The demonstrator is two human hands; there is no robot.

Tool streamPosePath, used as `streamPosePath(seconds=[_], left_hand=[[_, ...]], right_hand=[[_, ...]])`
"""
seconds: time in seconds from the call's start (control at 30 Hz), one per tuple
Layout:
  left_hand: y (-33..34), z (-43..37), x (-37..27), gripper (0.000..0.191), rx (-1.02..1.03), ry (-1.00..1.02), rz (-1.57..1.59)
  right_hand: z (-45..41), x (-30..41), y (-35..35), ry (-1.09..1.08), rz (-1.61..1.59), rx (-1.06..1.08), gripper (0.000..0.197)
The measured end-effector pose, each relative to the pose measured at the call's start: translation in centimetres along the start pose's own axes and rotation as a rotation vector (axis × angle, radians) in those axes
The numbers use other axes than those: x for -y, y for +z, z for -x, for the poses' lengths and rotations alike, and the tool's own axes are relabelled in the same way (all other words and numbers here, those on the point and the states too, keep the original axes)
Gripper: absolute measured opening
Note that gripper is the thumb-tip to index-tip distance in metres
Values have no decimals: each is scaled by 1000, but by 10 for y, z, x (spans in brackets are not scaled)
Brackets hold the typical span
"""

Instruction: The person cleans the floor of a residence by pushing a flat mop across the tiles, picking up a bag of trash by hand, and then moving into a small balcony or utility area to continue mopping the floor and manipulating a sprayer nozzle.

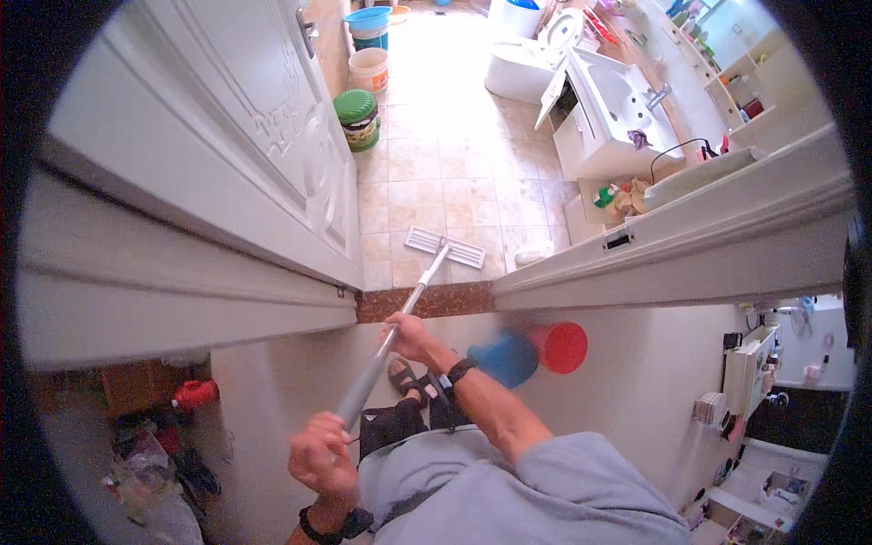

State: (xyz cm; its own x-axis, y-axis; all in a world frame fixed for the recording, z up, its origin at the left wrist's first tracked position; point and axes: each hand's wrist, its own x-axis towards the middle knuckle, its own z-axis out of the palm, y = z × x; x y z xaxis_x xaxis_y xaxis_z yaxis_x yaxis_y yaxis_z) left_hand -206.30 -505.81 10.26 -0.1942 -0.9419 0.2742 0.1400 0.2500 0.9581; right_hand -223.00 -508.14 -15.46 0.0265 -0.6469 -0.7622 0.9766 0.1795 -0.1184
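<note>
A flat mop (407,300) runs diagonally from my body through the doorway. My left hand (323,453) is closed around the grey upper end of its pole. Further down the pole, my right hand (407,335) grips the metal tube. The white rectangular mop head (445,247) lies on the bathroom's tiled floor (470,194), just beyond the brown threshold (426,302). Its underside is hidden.
White door (272,136) at left; green lidded bucket (356,119), white bucket (368,69) and blue bucket (368,27) behind it. Washbasin cabinet (586,136) and toilet (518,68) at right. Blue bucket (507,360) and red bucket (567,347) near my feet.
</note>
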Motion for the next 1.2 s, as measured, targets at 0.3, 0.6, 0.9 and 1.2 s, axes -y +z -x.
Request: streamPosePath(seconds=[0.3,0.6,0.9,1.2], left_hand=[[67,-78,47,24,252,-179,-117],[210,-214,121,22,259,-209,-79],[349,-349,186,26,165,-178,-151],[440,-515,257,25,41,-162,17]], right_hand=[[-56,127,30,51,64,-36,14],[-156,310,64,-83,-4,-7,12],[-225,465,124,-172,126,-142,28],[-297,614,214,-238,157,-132,20]])
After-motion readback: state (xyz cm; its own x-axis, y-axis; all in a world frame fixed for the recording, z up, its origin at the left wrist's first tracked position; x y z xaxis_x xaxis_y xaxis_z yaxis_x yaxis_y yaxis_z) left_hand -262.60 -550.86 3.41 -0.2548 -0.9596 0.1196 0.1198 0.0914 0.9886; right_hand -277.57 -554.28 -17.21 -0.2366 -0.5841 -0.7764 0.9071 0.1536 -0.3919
